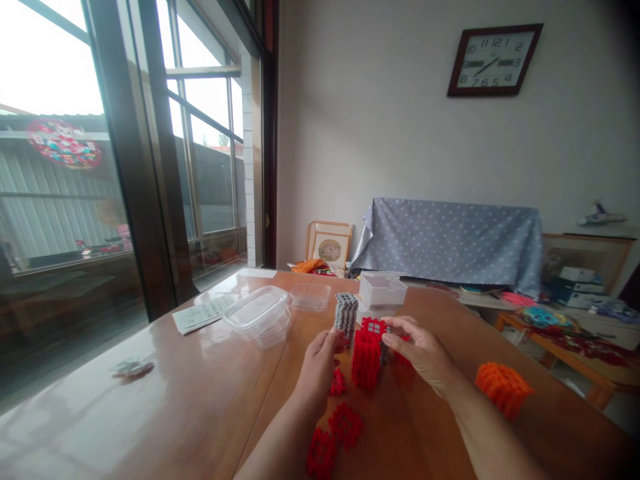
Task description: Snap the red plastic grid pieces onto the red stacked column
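A stack of red square interlocking plastic tiles point(365, 363) stands on the table in front of me. My right hand point(423, 350) comes from the right, its thumb and fingers pinching a red tile point(374, 326) at the top of that stack. Left of it, my left hand point(320, 360) has its fingers closed on a small red piece, mostly hidden, beside a taller stack of grey tiles point(346, 311). Some grey and red pieces lie partly hidden behind my right fingers. Loose red tiles point(346, 425) lie flat nearer to me, between my forearms.
An orange tile stack point(504, 389) stands to the right on the brown table point(200, 420). Clear plastic boxes and lids point(257, 313), a whitish box point(383, 291) and a paper booklet point(203, 315) sit toward the back. A small crumpled packet point(131, 368) lies at the left.
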`<state>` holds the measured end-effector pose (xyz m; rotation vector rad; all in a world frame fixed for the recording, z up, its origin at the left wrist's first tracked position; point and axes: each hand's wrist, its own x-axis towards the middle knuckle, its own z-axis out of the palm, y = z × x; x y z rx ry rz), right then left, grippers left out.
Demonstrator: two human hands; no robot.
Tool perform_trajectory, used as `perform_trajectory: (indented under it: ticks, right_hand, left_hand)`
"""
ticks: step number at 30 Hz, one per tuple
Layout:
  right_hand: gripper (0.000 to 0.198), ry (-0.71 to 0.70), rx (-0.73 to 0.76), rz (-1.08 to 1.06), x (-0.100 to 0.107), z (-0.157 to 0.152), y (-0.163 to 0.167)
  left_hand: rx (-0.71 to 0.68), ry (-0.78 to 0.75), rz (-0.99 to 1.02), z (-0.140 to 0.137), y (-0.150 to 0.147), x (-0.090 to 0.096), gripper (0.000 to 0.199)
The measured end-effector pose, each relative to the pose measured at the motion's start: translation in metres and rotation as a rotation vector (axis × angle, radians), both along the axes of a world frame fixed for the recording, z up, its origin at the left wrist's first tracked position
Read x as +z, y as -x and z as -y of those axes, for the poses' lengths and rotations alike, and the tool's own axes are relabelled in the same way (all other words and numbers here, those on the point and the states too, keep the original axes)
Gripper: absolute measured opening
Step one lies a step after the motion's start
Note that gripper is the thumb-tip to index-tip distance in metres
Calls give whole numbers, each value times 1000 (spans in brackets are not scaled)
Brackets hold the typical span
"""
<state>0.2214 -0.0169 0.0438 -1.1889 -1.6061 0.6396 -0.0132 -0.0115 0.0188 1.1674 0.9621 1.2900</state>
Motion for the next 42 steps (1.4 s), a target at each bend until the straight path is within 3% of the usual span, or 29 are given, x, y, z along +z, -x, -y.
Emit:
perform_trajectory:
  ticks: [8, 20, 27, 34, 42]
  right_hand:
    - [53, 6, 28, -35, -28, -13, 3]
    - [60, 115, 23, -150, -36, -9, -2]
    - [61, 158, 42, -121, -41, -7, -4]
    - [58, 131, 38, -66, -45, -11, -3]
    - [54, 124, 84, -135, -44, -12, 2]
  left_hand:
    - [-61, -16, 35, 7, -5, 5, 69]
    - [-103, -2, 66, 14, -8, 9, 73]
    - [-119, -137, -66, 1, -12, -12, 62]
    - [-87, -304, -250, -16, -18, -43, 67]
    - [-110, -336, -274, -21, -20, -44, 62]
